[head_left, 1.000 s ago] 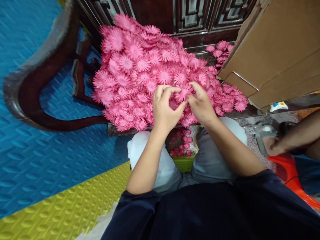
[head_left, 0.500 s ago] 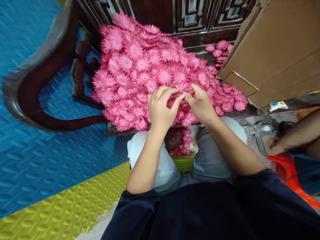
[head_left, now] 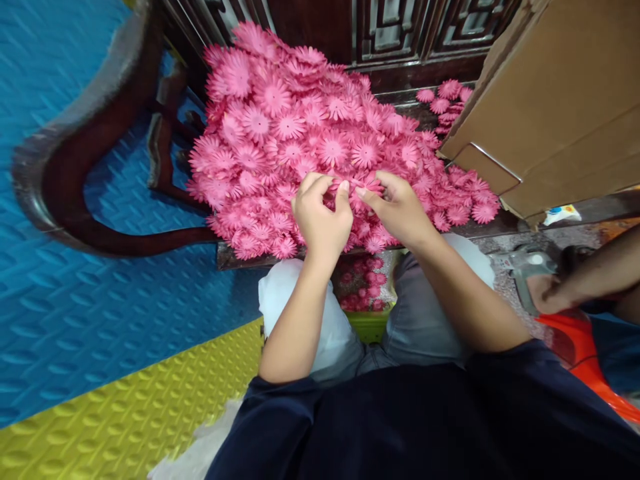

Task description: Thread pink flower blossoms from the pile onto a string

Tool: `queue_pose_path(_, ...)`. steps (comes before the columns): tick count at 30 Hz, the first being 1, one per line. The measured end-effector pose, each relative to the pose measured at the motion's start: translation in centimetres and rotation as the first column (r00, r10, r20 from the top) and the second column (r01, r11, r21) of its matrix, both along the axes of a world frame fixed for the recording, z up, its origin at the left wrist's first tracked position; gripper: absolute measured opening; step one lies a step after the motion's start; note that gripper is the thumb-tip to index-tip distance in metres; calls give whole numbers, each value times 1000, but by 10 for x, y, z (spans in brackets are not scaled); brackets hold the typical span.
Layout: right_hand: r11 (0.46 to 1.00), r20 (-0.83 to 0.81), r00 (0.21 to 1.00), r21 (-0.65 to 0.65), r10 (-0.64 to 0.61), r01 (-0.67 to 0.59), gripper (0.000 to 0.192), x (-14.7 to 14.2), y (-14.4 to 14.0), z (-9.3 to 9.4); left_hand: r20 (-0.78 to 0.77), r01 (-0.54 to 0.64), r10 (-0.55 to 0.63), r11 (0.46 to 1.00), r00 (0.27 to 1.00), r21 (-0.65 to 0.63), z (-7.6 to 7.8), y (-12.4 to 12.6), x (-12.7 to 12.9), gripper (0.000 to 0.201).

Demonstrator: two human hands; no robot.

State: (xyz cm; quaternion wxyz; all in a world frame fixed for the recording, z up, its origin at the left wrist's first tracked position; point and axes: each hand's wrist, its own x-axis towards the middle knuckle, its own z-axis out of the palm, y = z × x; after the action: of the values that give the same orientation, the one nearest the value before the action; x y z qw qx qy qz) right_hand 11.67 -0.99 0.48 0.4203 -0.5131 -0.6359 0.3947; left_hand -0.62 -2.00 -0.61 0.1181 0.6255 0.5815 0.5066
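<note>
Just over the front of a big heap of pink artificial flower heads (head_left: 275,100), both hands meet. My left hand (head_left: 323,210) pinches the edge of pink petals between thumb and fingers. Opposite it, my right hand (head_left: 400,203) has its thumb and forefinger closed on a pink flower head (head_left: 367,185). Fingers cover part of that piece, and I cannot tell whether the two hands hold one flower or two layers. More flower heads lie directly beneath and around the hands.
The heap rests on a dark wooden bench (head_left: 240,259) with a curved armrest (head_left: 55,167). A cardboard box (head_left: 555,100) stands at the right. Below, more pink flowers (head_left: 373,279) show between my knees, above a green container (head_left: 370,327). A person's foot (head_left: 547,293) is at the right.
My left hand has shifted slightly left, and its thumb is now farther from the right thumb. The right hand stays nearly in place. The whole view has moved a little.
</note>
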Motion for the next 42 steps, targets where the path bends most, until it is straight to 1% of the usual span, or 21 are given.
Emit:
queue_pose_path(2,1000,34,999,15,-10,10,24,1,1,0,13,-47,47,998,999,35,-2,4,-4,18)
queue_pose_path(3,1000,51,999,23,-19,18,22,3,1,0,37,-111,108,991,993,81,-3,8,-10,21)
queue_pose_path(4,999,69,997,31,-31,29,21,6,2,-1,79,-194,184,971,980,140,-3,13,-18,26)
queue_pose_path(5,998,87,995,34,-47,44,20,10,3,-1,150,-309,282,928,948,207,-4,19,-28,32)
queue_pose_path(6,998,102,993,30,-66,64,20,14,3,-1,226,-391,341,889,912,238,-4,25,-39,39)
queue_pose_path(7,996,112,990,20,-85,83,21,18,4,0,306,-430,350,867,885,251,-4,30,-50,47)
queue_pose_path(8,995,114,988,6,-104,104,22,21,5,0,349,-399,302,882,887,251,-5,34,-58,54)
queue_pose_path(10,991,82,988,-22,-128,130,25,25,6,2,300,-262,213,956,930,135,-5,37,-64,58)
queue_pose_path(11,990,46,990,-36,-133,135,26,26,6,2,264,-146,124,987,956,64,-5,35,-61,57)
queue_pose_path(12,989,-2,991,-52,-136,136,25,25,6,2,248,-63,55,998,967,25,-5,32,-55,56)
queue_pose_path(15,986,-189,972,-114,-139,119,19,17,4,2,259,157,-138,986,956,-54,-2,18,-29,48)
queue_pose_path(17,982,-302,942,-158,-147,103,16,10,2,1,304,252,-210,962,929,-105,2,11,-16,43)
queue_pose_path(19,972,-386,910,-224,-152,67,15,4,1,1,335,302,-247,945,909,-124,4,8,-10,39)
queue_pose_path(23,932,-484,867,-355,-114,-76,13,0,-1,4,349,336,-283,937,893,-99,5,8,-12,35)
queue_pose_path(25,934,-511,858,-331,-60,-132,10,0,-3,7,343,338,-290,937,894,-88,4,9,-14,33)
queue_pose_path(27,952,-519,855,-271,-18,-144,10,1,-4,9,305,310,-276,948,911,-69,3,9,-16,33)
queue_pose_path(30,974,-497,868,-195,7,-119,21,3,-6,9,198,232,-222,972,955,-31,3,9,-17,33)
queue_pose_path(33,982,-448,894,-170,-6,-78,26,3,-6,7,108,186,-184,982,977,-15,3,8,-16,30)
queue_pose_path(36,989,-395,918,-147,-49,-10,22,3,-5,4,59,169,-167,985,984,-22,2,9,-14,23)
queue_pose_path(39,996,-345,936,-79,-69,44,14,5,-3,2,64,166,-164,986,984,-19,1,9,-13,16)
queue_pose_path(42,997,-274,959,10,-74,79,9,6,-2,3,64,159,-160,987,985,20,1,7,-13,22)
